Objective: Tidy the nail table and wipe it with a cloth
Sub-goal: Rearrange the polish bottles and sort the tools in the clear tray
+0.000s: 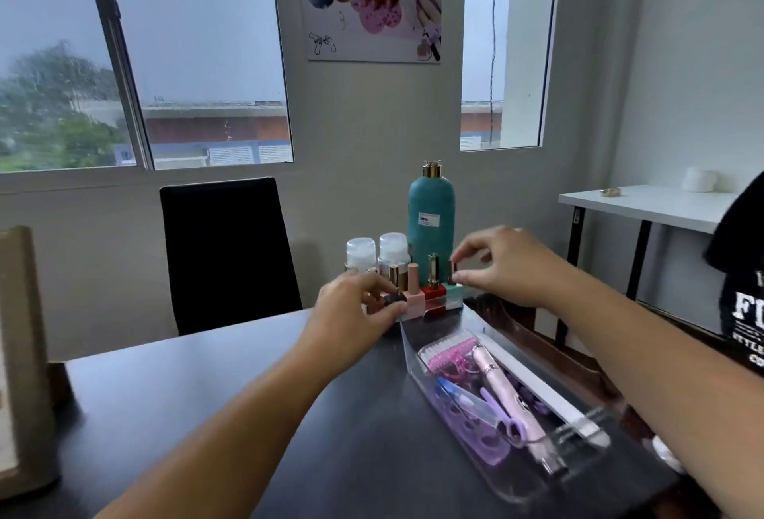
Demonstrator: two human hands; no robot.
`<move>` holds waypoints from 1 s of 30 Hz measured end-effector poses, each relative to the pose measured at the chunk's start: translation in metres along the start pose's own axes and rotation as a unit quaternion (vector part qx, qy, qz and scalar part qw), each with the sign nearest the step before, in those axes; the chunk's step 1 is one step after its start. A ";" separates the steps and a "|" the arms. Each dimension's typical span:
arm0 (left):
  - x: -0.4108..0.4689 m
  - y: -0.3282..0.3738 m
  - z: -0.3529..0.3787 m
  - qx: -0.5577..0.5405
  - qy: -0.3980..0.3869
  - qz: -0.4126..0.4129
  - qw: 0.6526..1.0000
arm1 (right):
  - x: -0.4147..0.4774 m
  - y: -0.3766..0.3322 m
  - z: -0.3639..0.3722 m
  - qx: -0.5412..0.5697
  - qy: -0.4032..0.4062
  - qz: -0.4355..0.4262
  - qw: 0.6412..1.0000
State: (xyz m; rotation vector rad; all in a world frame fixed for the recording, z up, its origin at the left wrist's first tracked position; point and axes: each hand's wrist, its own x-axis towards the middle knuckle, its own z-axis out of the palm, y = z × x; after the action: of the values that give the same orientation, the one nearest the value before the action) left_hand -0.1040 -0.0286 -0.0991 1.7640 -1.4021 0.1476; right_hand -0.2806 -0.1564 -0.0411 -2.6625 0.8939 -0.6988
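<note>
Nail table (198, 402): dark top, seen from the person's side. Both arms reach to its far right corner.

- Row of polish bottles stands at the far end of a clear acrylic organiser (410, 347). Can't tell if they sit in its end section or just behind it.
- Row, left to right: dark polish bottle (391, 297), pink polish bottle (413, 298), red polish bottle (434, 292), mint polish bottle (451, 292).
- Left hand (351, 311): fingers and thumb curled round the dark polish bottle at the left end of the row. Grasping it, but the contact area is blurred.
- Right hand (504, 266): thumb and forefinger pinch the cap of the mint polish bottle at the right end; other fingers loosely curled above. Bottle upright, base level with the rest of the row.
- Behind the row: tall teal pump bottle (432, 220) with gold top, and two clear bottles with white caps (361, 254), side by side to its left.
- Organiser's long section, nearer the person: pink brush (448, 353), pink nail drill pen (502, 390), purple toe separators (475, 433), white nail file (537, 386) along the right wall. Items lie loosely overlapped.
- Beige upright object (20, 353) at the table's left edge, partly cut off.
- Black chair (227, 254) is on the far side of the table, against the wall under the window (186, 63).
- Nail-art poster (372, 1) hangs on the wall above the bottles.
- White side table (645, 204) stands well apart to the right.
- Black printed garment (744, 291) at the right frame edge.
</note>
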 end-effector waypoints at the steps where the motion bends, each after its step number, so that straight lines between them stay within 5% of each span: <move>1: -0.010 0.002 0.007 -0.001 -0.010 -0.011 1.000 | -0.011 0.007 0.000 -0.023 -0.012 0.035 0.999; 6: -0.043 0.004 0.034 -0.071 -0.079 -0.097 0.990 | -0.043 0.029 0.007 -0.064 -0.043 0.165 0.983; 15: -0.069 0.001 0.023 -0.201 -0.068 -0.131 0.969 | -0.066 0.013 0.016 0.032 -0.091 0.161 0.982; 20: -0.085 -0.024 -0.002 -0.263 -0.059 -0.135 0.954 | -0.076 -0.014 0.032 0.080 -0.105 0.130 0.983; 25: -0.090 -0.034 -0.012 -0.320 -0.062 -0.146 0.934 | -0.063 -0.042 0.038 -0.053 -0.016 0.020 0.998; 30: -0.091 -0.032 -0.012 -0.344 -0.062 -0.129 0.928 | -0.034 -0.079 0.051 -0.107 -0.191 -0.106 0.970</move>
State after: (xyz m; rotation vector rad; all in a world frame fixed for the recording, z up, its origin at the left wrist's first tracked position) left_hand -0.1054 0.0469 -0.1603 1.3475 -1.1002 -0.5466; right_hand -0.2388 -0.0695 -0.0676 -2.9661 0.6145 -0.1173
